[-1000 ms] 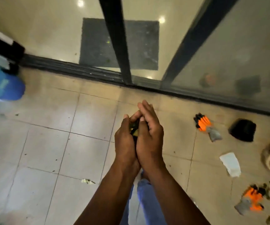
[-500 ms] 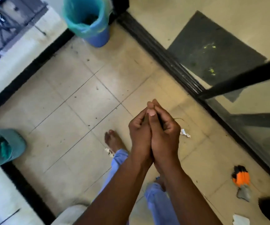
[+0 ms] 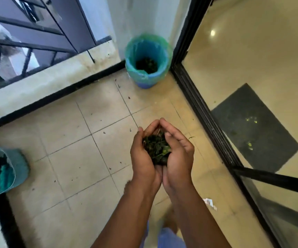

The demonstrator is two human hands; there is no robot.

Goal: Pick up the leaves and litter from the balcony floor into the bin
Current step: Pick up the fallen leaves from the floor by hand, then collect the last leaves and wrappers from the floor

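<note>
Ahead, the blue bin (image 3: pixel 147 59) with its green liner stands in the balcony corner, dark leaf litter lying at its bottom. Well apart from it, a clump of dark green leaves (image 3: pixel 156 149) sits cupped between the left hand (image 3: pixel 143 156) and right hand (image 3: pixel 177 156), pressed together, fingertips meeting, curled round the leaves above the tiled floor (image 3: pixel 76 158).

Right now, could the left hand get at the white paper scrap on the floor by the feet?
Probably not: the left hand cups leaves together with the right hand; the paper scrap lies low on the right.
</note>
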